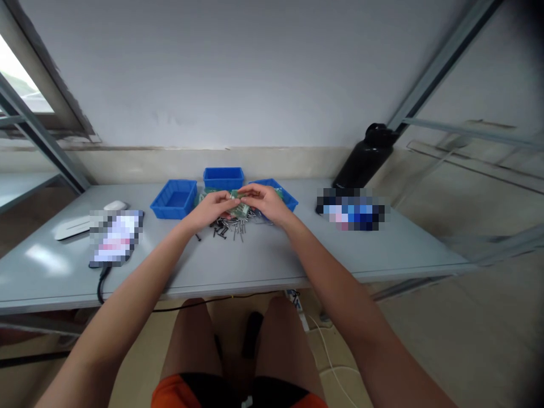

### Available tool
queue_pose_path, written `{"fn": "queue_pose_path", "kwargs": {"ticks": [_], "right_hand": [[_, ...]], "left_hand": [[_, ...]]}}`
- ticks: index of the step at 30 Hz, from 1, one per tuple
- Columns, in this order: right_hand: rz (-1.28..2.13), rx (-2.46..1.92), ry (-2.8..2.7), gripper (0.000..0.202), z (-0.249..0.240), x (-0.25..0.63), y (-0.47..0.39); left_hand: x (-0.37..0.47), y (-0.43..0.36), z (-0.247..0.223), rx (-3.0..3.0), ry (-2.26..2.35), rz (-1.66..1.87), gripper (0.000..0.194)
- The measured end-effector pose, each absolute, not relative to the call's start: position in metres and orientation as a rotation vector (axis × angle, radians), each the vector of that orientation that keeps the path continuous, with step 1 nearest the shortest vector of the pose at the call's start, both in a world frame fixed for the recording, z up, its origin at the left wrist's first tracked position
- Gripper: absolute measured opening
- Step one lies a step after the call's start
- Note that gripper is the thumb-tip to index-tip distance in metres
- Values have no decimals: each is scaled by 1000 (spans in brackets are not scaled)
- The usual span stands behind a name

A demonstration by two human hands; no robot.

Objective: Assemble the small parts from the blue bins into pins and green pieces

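1. A small green-and-clear packet [240, 211] sits between a person's two bare hands over the middle of the table [246, 263], above a loose heap of screws [240, 228]. Whether its underside touches the heap cannot be told.

2. The left hand [209, 209] grips the packet's left side, thumb and fingers closed on the edge; the right hand [270, 204] pinches from the opposite side, fingers arched over the top.

3. By its look, the packet is thin plastic film: light, limp and crinkly, likely to fold under the fingertips rather than hold a shape. Its contents are too small to make out; any hard pieces inside would probably slide and gather at the lowest corner.

4. Smooth film may slip under a loose pinch. The upper edge and side corners look the surest places to take hold, one hand on each side, with gentle tension; a hard pull could split the film and spill what it holds.

5. Dark screws [220, 230] lie at the heap's left, rigid and small, best lifted by the shank with the fingertips. Around the far side of the work stand a left blue bin [172, 213], a rear blue bin [223, 185] and a right blue bin [290, 203].
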State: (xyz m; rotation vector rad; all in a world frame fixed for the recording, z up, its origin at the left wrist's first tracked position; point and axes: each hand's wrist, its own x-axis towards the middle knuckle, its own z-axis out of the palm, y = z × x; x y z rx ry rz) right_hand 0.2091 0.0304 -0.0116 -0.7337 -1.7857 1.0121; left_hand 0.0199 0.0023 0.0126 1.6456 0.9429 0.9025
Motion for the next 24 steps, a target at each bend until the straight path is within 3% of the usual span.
{"fn": "queue_pose_path", "kwargs": {"ticks": [7, 14, 24], "right_hand": [[1025, -728, -1737, 24, -11, 209, 29], [949, -749, -1668, 25, -11, 210, 33], [991, -840, -1568, 33, -10, 210, 33]], "left_hand": [[20, 3, 16, 1642, 976, 1027, 23], [17, 2, 16, 1756, 1017, 889, 21], [18, 3, 21, 1762, 1083, 1175, 16]]}}
